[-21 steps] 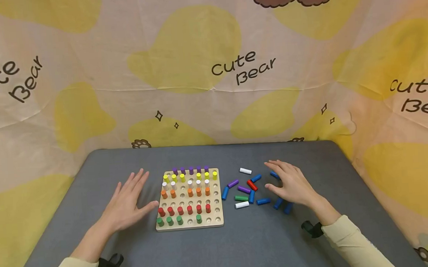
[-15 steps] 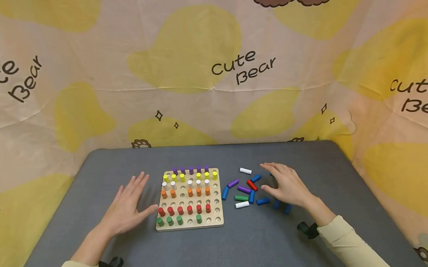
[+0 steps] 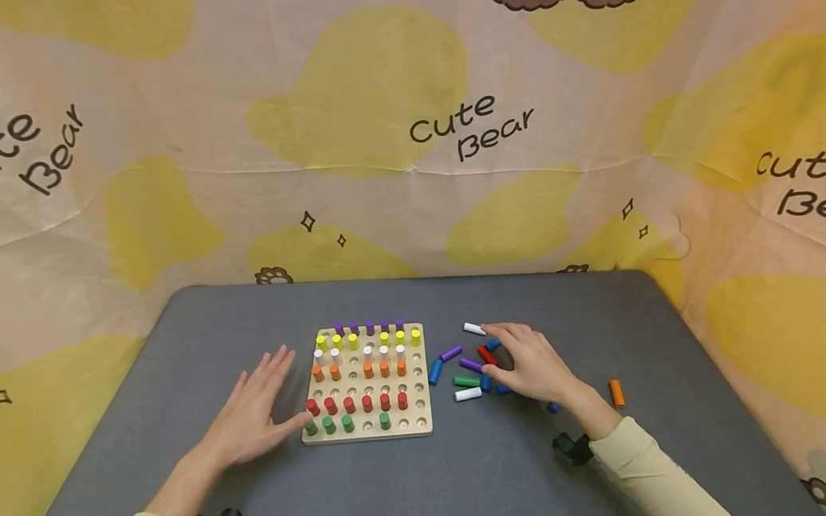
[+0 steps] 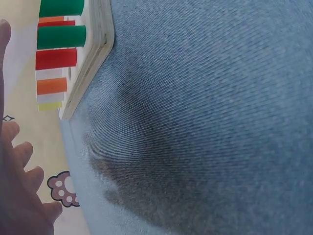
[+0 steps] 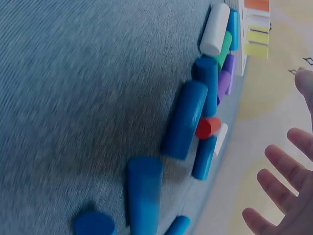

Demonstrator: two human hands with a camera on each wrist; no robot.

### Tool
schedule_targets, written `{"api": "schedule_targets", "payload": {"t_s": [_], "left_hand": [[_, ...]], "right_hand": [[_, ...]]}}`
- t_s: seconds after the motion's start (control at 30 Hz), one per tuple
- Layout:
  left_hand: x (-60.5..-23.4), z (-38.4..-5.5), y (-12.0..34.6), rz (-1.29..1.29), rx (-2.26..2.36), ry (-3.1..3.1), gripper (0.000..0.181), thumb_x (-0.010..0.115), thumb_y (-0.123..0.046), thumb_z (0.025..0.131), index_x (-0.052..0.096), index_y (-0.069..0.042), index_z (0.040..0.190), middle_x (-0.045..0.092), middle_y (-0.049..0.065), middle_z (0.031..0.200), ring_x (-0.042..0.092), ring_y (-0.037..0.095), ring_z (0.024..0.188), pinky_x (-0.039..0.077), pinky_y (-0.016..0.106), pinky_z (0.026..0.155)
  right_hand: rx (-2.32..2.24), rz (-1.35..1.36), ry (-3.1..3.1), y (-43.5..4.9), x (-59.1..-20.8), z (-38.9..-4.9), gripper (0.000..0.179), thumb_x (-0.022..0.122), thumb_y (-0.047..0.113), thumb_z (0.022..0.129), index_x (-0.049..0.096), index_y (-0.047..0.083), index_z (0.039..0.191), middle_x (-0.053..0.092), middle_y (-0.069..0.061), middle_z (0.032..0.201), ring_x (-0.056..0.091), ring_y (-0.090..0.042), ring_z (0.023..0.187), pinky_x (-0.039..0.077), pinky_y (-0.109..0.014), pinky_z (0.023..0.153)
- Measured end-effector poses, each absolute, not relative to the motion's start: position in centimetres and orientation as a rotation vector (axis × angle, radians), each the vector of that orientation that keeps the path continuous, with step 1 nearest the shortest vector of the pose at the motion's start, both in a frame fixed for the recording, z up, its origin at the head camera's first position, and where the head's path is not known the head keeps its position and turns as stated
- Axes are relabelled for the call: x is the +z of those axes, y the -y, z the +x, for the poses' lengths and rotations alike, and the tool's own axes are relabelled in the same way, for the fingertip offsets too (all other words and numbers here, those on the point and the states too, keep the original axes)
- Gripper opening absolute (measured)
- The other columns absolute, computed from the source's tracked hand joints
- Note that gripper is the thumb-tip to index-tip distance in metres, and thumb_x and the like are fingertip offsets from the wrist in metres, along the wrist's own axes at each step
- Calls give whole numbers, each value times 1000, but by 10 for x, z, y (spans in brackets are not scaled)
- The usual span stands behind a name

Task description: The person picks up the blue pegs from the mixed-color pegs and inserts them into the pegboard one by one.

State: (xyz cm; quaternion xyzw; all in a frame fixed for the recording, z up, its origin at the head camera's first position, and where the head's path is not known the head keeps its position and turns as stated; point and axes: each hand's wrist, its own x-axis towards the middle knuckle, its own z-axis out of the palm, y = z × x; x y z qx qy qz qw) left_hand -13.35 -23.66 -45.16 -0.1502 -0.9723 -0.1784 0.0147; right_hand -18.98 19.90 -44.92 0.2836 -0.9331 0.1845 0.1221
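A wooden pegboard (image 3: 368,436) stands on the table with rows of upright purple, yellow, white, orange, red and green pegs; some holes are bare. My left hand (image 3: 247,417) is at its left side, fingers straight. Its thumb overlaps the front left corner in the head view; I cannot tell whether it touches. Over the loose pegs right of the board is my right hand (image 3: 536,365), fingers spread and holding nothing in the right wrist view. Beneath and around it lie blue pegs (image 5: 186,120), a red peg (image 3: 487,355), a green peg (image 3: 466,381), purple pegs (image 3: 452,353) and white pegs (image 3: 468,395).
An orange peg (image 3: 617,393) lies alone to the right of my right forearm. The grey table (image 3: 429,489) reaches back to a patterned cloth (image 3: 344,95) hanging behind and at both sides. Each wrist wears a black strap (image 3: 573,449).
My right hand has moved left over the loose pegs, uncovering the orange peg and hiding some blue ones. My left hand has shifted slightly toward the front.
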Motion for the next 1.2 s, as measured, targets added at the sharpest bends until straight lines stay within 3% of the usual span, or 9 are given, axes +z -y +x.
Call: {"api": "schedule_targets", "payload": {"t_s": [0.23,0.6,1.2], "left_hand": [[-457,-130,234,-483,-532,3053,101,62,-66,72,21,-14,148,20,13,152,19,39,137,14,65,104],[-471,-127,231,-538,-527,3046,105,62,-71,67,27,-11,146,22,12,152,21,39,137,15,67,102],[-480,-128,226,-499,-530,3135,104,57,-74,68,27,-12,146,24,11,151,22,36,137,13,65,104]], "right_hand": [[524,857,2720,-184,-453,-192,62,68,43,79,52,14,132,57,-9,121,54,-29,110,44,-53,88],[565,856,2817,-167,-460,-196,59,68,44,80,54,14,129,56,-9,126,51,-29,115,42,-52,90],[566,920,2797,-142,-468,-198,48,71,43,77,63,13,114,61,-4,105,55,-20,97,43,-48,82]]}}
